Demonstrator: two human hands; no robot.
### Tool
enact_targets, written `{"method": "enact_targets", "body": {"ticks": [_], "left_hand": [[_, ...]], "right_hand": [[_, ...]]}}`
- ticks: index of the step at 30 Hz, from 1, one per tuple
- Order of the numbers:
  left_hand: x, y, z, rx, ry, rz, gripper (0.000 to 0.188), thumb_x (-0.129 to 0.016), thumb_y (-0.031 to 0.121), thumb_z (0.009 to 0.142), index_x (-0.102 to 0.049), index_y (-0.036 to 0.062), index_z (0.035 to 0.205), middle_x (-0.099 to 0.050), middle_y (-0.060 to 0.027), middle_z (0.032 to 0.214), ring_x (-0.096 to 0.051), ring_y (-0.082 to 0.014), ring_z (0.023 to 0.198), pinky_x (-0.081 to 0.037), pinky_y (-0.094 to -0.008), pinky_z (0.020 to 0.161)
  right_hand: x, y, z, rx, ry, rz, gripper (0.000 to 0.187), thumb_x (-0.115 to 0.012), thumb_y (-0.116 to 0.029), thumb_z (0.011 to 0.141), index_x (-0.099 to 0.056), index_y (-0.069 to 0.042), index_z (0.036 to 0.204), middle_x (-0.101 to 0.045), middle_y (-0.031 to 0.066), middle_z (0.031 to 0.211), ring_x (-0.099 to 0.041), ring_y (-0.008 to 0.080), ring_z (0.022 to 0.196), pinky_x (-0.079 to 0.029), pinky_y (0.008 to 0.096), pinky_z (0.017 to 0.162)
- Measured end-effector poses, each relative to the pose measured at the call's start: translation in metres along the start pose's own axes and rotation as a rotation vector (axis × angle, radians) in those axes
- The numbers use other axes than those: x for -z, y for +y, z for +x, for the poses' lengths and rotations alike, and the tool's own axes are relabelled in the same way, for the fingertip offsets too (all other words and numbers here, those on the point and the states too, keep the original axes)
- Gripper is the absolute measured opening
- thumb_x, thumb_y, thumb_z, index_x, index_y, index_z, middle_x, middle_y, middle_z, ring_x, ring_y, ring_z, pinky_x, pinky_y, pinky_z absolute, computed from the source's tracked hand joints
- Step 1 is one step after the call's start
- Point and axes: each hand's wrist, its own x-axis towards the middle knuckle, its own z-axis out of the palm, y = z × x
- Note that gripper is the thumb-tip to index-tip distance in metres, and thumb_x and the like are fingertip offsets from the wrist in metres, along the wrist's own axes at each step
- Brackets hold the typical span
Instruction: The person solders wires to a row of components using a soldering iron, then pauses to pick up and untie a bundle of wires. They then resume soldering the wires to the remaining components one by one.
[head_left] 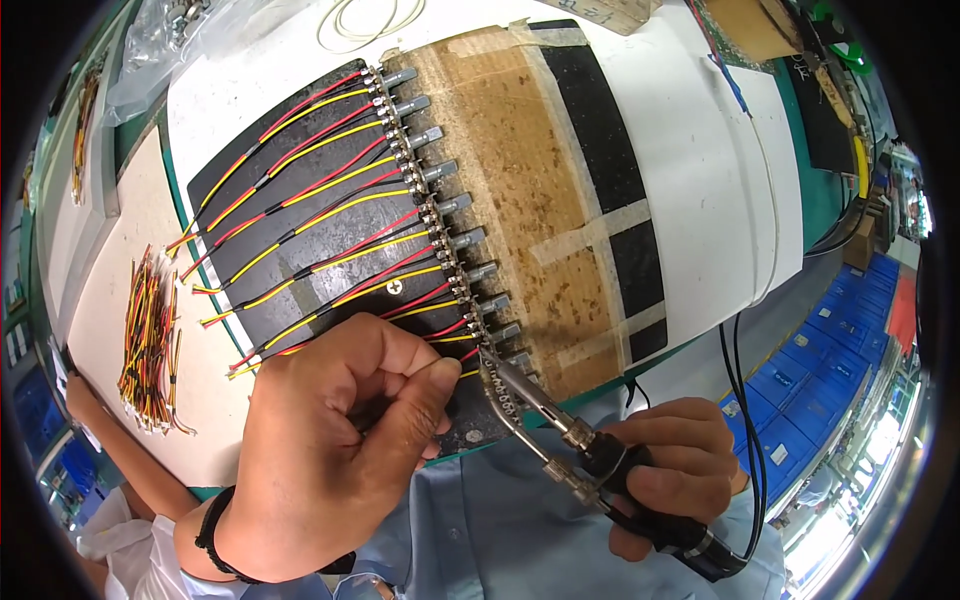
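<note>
Bare left hand (345, 430) w/ a black wristband is closest to the lens, at the lower end of the jig — its grip is narrow, thumb & forefinger pinched on a thin red-and-yellow insulated wire pair (468, 374), as far as the fingertips let me tell. Right hand (680, 465) is wrapped round a black-handled metal soldering tool (535, 396) w/ a second bent metal tube alongside; its tip is at the lower part of a row of small metal components with stubby grey shafts (440, 171), beside the pinched pair.

That row runs btwn a black flat panel (365, 265) and a speckled brown board (490, 115), other wire pairs fanning left from it. Loose bundle of red, yellow & black wires (150, 350) lies farther left on a pale counter (205, 420).

Handling, my judgement: wires light, limp, springy — pinch insulation near the end, not bare metal. Joints prob. fragile, don't tug. Tool rigid, its cable may drag; hold by the black handle only, metal likely hot.
</note>
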Motion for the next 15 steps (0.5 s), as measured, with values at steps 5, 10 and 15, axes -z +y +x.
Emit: {"method": "enact_targets", "body": {"ticks": [5, 10, 15], "left_hand": [[0.001, 0.0, 0.001, 0.002, 0.002, -0.002, 0.012, -0.059, 0.006, 0.092, -0.056, -0.0041, 0.088, -0.061, -0.0046, 0.067, -0.056, -0.0066, 0.054, -0.047, -0.0191, 0.05], [0.001, 0.0, 0.002, 0.003, 0.0, 0.001, 0.011, -0.059, 0.006, 0.091, -0.056, -0.0043, 0.087, -0.061, -0.0047, 0.066, -0.056, -0.0067, 0.054, -0.047, -0.019, 0.05], [0.002, -0.001, 0.0, -0.03, 0.009, 0.019, 0.011, -0.059, 0.006, 0.091, -0.056, -0.0041, 0.087, -0.061, -0.0046, 0.066, -0.056, -0.0067, 0.054, -0.047, -0.0189, 0.05]], "right_hand": [[-0.003, -0.003, -0.002, -0.001, 0.055, -0.051, 0.055, -0.062, -0.051, 0.085, -0.048, -0.002, 0.105, -0.052, 0.0014, 0.058, -0.066, 0.0231, 0.059, -0.054, 0.0282, 0.046], [0.0, -0.012, 0.0, -0.129, 0.075, 0.013, 0.044, -0.069, -0.04, 0.083, -0.055, -0.005, 0.104, -0.064, 0.0065, 0.064, -0.069, 0.0249, 0.067, -0.052, 0.0306, 0.059], [0.001, -0.012, 0.001, -0.148, 0.083, 0.002, 0.046, -0.068, -0.043, 0.083, -0.054, -0.006, 0.106, -0.063, 0.0047, 0.064, -0.069, 0.0246, 0.068, -0.052, 0.0308, 0.061]]}}
